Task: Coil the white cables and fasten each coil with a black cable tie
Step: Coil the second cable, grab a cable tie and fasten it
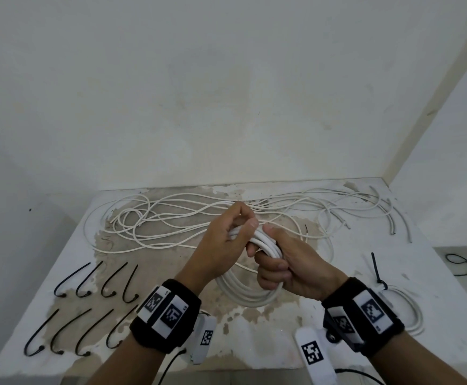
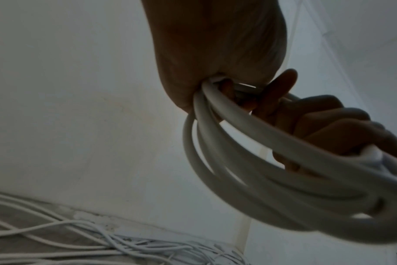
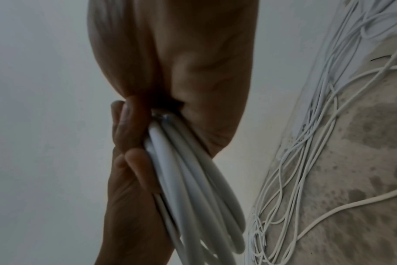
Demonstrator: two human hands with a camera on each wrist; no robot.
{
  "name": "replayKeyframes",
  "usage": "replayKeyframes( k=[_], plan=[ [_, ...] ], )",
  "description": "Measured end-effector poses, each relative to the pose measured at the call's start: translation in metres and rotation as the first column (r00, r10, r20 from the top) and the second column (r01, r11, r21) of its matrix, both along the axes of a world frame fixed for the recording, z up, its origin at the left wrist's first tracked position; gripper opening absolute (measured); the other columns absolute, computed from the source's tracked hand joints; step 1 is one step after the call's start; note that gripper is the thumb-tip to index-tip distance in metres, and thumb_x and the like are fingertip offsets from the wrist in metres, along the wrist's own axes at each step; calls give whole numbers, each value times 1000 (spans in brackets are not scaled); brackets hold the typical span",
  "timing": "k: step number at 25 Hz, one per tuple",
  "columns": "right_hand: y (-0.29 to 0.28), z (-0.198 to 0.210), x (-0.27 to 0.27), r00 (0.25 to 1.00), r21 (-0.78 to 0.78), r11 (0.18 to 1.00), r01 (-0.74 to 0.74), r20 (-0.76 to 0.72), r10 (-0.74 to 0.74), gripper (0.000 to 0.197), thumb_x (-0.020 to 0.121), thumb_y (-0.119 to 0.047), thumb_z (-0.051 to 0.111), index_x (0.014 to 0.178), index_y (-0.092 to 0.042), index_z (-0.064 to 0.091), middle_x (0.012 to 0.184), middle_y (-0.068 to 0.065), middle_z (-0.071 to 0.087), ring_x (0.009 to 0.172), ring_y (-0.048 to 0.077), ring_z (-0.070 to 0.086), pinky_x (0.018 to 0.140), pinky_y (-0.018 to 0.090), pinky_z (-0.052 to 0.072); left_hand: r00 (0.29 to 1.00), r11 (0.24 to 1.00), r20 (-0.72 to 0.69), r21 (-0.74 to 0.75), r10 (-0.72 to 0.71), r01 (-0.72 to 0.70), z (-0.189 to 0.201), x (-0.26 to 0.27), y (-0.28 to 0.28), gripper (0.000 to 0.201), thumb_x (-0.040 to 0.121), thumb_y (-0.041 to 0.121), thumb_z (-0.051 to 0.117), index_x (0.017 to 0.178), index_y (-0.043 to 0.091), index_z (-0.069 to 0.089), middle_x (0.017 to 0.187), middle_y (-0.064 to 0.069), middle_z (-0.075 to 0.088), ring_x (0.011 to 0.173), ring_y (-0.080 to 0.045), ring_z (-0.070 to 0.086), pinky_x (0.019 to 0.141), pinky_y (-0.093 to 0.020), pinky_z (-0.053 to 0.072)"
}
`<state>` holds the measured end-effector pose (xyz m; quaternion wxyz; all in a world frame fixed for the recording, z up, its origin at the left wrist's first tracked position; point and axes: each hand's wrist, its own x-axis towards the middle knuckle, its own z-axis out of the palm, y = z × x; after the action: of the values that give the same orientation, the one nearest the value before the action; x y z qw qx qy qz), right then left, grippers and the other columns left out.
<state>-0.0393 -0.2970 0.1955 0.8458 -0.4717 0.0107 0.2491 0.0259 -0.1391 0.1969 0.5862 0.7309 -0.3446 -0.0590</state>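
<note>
Both hands on the coil (image 1: pixel 250 284), held above the table (image 1: pixel 338 340), near its middle. Our left hand (image 1: pixel 221 245) has its fingers curled round the top of the bundle; our right hand (image 1: pixel 288 262) is fisted round the same strands just beside it, thumb up. The wrist views confirm it: several white loops run out from under each palm, packed tight at the grip and fanning below.

Loose white cables (image 1: pixel 171 218) lie tangled at the back of the table. We cannot tell whether a free tail from our coil leads back into that tangle; the hands hide it.

Eight black cable ties (image 1: pixel 87 307) lie in two rows at the left, well apart from the hands. One finished coil (image 1: pixel 410 309), already tied, sits at the right edge.

Judgement: the coil looks fully wound and the step in hand is gathering it for tying. To do it well:
- keep one hand clamped on the bundle so the loops do not spring apart;
- square the strands flat and parallel before letting go with the other;
- free the left hand for a tie, since the ties lie on that side;
- thread the tie where the strands are pinched tightest.

Risk: loosen both grips at once and the stiff loops will likely splay.
</note>
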Motion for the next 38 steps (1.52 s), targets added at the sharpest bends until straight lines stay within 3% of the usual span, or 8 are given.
replayKeyframes(
  k=[7, 15, 21, 24, 27, 32, 35, 38],
  plan=[
    [8, 2, 2, 996, -69, 994, 79, -30, -82, 48, 107, -41, 32, 83, -6, 57, 45, -2, 23, 35, 10, 18, 47, 26, 31, 999, 1000, -7, -1, 31, -31, -3, -4, 5, 16, 92, 28, 67, 96, 17, 56, 69, -3, 65, 55, -14, 60, 55, -28, 48],
    [13, 3, 0, 964, -276, 926, 259, 8, -267, 65, 106, -42, 33, 49, -19, 52, 47, 3, 26, 38, 14, 20, 43, 25, 29, 983, 992, 172, 99, 61, -79, -7, -5, 6, 11, 95, 33, 54, 92, 23, 48, 66, -1, 53, 55, -17, 46, 53, -31, 39],
    [8, 5, -2, 960, -271, 922, 278, 39, -278, 48, 106, -41, 35, 72, -11, 51, 50, 2, 27, 40, 14, 21, 44, 24, 29, 983, 993, 184, 110, 17, -38, -2, -4, 1, 4, 96, 31, 56, 97, 28, 53, 76, 16, 58, 64, -9, 53, 59, -21, 41],
    [7, 4, -1, 962, -271, 923, 273, 66, -265, 49, 107, -40, 34, 73, -10, 52, 51, 4, 27, 41, 14, 21, 44, 25, 29, 987, 996, 160, 92, 1, -16, -1, -4, -1, 9, 96, 35, 52, 97, 27, 53, 79, 11, 59, 68, -13, 56, 62, -29, 45],
    [3, 1, 0, 971, -239, 942, 237, 77, -224, 62, 108, -38, 30, 56, -17, 56, 46, 2, 31, 37, 13, 23, 45, 27, 32, 991, 998, 130, 58, 26, -34, -5, -3, -1, 13, 99, 35, 44, 94, 23, 48, 73, 9, 50, 62, -12, 45, 60, -40, 40],
    [-9, -6, -1, 999, -173, 984, 41, 37, -35, 56, 108, -34, 25, 83, -3, 66, 53, 6, 37, 43, 16, 28, 55, 31, 38, 987, 994, 140, 61, 82, -92, -16, -3, 0, 15, 99, 28, 42, 89, 17, 45, 66, 3, 50, 57, -14, 46, 55, -35, 41],
    [-10, -4, -1, 997, -121, 990, -72, -12, 71, 65, 107, -44, 21, 83, -3, 65, 49, 5, 41, 41, 16, 34, 58, 32, 42, 964, 988, 234, 58, 127, -144, -14, -4, -4, 15, 92, 31, 40, 85, 18, 43, 63, 0, 49, 54, -9, 44, 51, -23, 36],
    [-6, -2, -2, 989, 67, 988, -138, -51, 142, 61, 106, -54, 24, 79, -12, 59, 46, -5, 37, 39, 9, 32, 55, 27, 35, 963, 991, 241, 19, 122, -130, -9, 0, -8, 12, 91, 26, 39, 84, 18, 43, 60, -5, 45, 50, -11, 39, 49, -32, 35]
  ],
)
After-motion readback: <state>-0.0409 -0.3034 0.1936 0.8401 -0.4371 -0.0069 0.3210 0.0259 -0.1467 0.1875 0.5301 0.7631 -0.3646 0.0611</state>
